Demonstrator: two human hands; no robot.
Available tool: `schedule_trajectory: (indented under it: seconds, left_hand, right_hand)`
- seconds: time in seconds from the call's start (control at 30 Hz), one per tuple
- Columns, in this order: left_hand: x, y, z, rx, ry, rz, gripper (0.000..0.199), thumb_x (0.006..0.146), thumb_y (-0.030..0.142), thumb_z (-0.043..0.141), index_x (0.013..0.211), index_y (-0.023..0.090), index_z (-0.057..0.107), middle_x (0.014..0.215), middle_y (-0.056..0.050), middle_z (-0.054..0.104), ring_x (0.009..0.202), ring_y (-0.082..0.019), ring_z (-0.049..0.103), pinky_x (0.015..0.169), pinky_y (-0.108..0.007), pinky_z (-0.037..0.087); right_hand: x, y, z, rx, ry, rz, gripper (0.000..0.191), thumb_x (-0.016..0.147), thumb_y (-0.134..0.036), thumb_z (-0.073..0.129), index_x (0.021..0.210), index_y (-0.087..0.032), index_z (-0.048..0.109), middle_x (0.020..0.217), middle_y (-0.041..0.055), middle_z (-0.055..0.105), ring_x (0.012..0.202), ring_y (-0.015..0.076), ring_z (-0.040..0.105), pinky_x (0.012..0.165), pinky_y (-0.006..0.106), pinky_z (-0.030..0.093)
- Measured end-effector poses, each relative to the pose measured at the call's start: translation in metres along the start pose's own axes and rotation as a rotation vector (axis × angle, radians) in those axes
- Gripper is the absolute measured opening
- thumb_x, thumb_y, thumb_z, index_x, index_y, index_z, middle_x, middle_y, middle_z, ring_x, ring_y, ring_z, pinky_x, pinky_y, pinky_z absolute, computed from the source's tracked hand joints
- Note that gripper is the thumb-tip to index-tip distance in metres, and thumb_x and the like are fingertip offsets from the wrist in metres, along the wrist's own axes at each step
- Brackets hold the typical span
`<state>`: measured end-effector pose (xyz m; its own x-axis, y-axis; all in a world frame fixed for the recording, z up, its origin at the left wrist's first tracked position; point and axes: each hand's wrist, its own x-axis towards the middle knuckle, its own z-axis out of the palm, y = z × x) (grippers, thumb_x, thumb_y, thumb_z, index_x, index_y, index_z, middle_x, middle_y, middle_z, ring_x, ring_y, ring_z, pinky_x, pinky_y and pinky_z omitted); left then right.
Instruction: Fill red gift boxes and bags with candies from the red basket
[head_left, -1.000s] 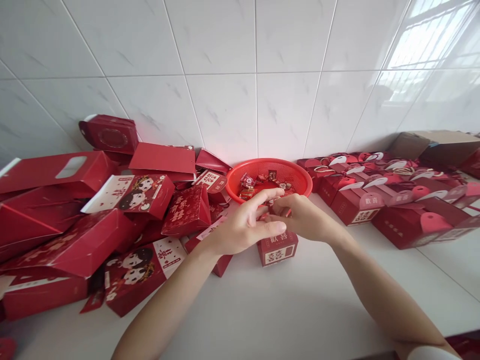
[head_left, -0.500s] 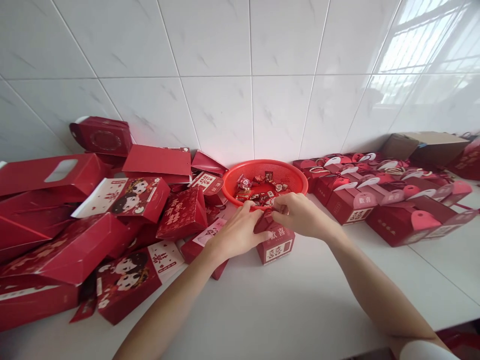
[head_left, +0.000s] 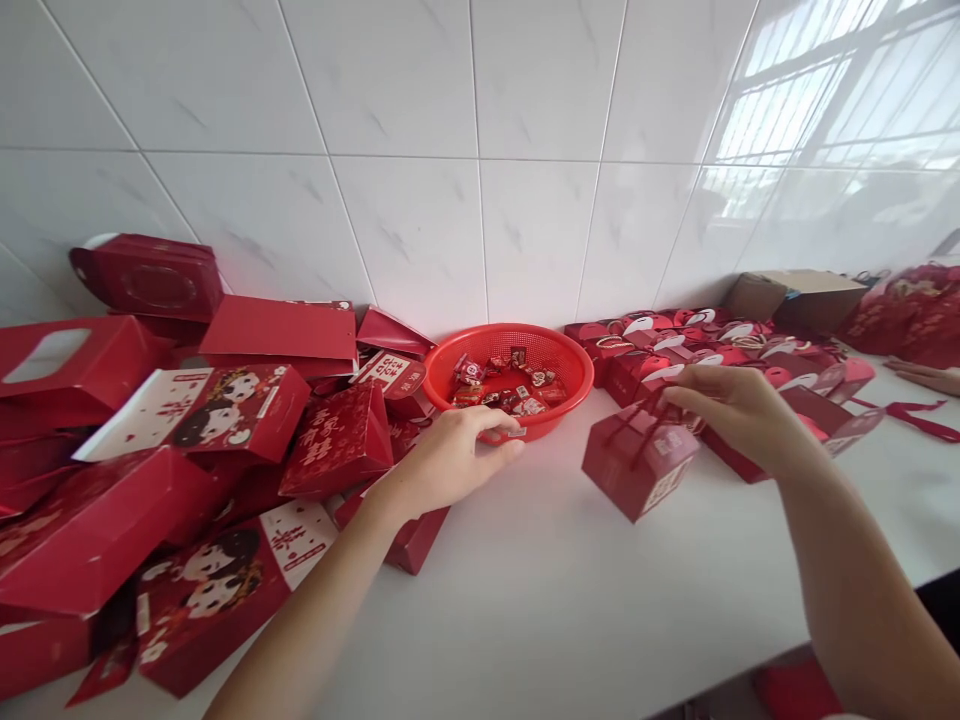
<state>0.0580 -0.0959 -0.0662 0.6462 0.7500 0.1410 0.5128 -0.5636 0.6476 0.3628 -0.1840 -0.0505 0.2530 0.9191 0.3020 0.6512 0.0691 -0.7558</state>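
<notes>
A small red box (head_left: 637, 455) with a ribbon handle hangs tilted from my right hand (head_left: 731, 415), whose fingers are closed on the handle. My left hand (head_left: 457, 455) has its fingers apart and holds nothing, near the front rim of a red plastic basket (head_left: 555, 422). Several wrapped candies (head_left: 525, 400) lie in the basket. Just under my left forearm is a red box (head_left: 420, 538) lying on the white table (head_left: 525, 620).
Many empty-looking red boxes (head_left: 247, 410) are piled at the left. Rows of closed red boxes (head_left: 690, 350) stand at the right, with a cardboard box (head_left: 795, 298) behind. Another person's hand (head_left: 926, 376) rests at the far right edge. A tiled wall runs along the back.
The small box has moved right and off the table in my right hand. My left hand has let go of it and stays near the basket. The view has turned to the right.
</notes>
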Motion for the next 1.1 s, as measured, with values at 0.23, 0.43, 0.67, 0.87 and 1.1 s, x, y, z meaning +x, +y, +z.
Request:
schedule_trajectory:
  seconds: [0.23,0.43,0.67,0.87,1.1]
  left_hand:
    - [-0.001,0.0,-0.003,-0.019,-0.022,-0.002,0.032,0.089,0.048,0.061,0.106,0.024,0.073,0.113,-0.003,0.076,0.11,-0.025,0.068,0.093,-0.033,0.054]
    - [-0.001,-0.004,-0.004,-0.026,-0.046,-0.012,0.035,0.089,0.051,0.061,0.107,0.025,0.073,0.114,-0.003,0.075,0.107,-0.025,0.069,0.093,-0.034,0.055]
    - [-0.006,-0.005,-0.02,-0.006,0.024,-0.074,0.036,0.087,0.052,0.064,0.11,0.026,0.073,0.113,-0.002,0.076,0.106,-0.024,0.07,0.094,-0.034,0.055]
    - [-0.01,-0.011,-0.047,0.013,0.158,-0.101,0.031,0.087,0.048,0.064,0.104,0.024,0.074,0.113,-0.003,0.076,0.103,-0.023,0.07,0.093,-0.033,0.057]
    - [-0.028,-0.035,-0.049,0.135,0.034,-0.271,0.042,0.087,0.054,0.06,0.114,0.023,0.071,0.109,-0.007,0.076,0.102,-0.027,0.071,0.09,-0.036,0.056]
  right_hand:
    - [-0.006,0.074,-0.034,-0.048,0.33,0.26,0.023,0.068,-0.041,0.067,0.067,-0.018,0.064,0.061,0.0023,0.06,0.061,0.0181,0.051,0.057,0.03,0.04]
    - [0.001,0.093,-0.026,-0.078,0.449,0.284,0.018,0.069,-0.038,0.066,0.069,-0.019,0.064,0.072,0.0069,0.068,0.075,0.0239,0.059,0.075,0.036,0.044]
    - [-0.001,0.079,-0.015,-0.334,0.462,0.341,0.019,0.074,-0.039,0.062,0.08,-0.022,0.059,0.089,0.0127,0.07,0.088,0.0287,0.063,0.084,0.039,0.044]
    - [0.0,0.093,-0.009,-0.623,0.554,0.285,0.036,0.077,-0.05,0.053,0.091,-0.02,0.064,0.1,0.0196,0.067,0.103,0.0389,0.056,0.085,0.049,0.045]
    - [-0.005,0.069,0.0,-0.537,0.686,0.068,0.031,0.079,-0.043,0.054,0.091,-0.019,0.07,0.095,0.0157,0.07,0.094,0.0347,0.063,0.087,0.047,0.048]
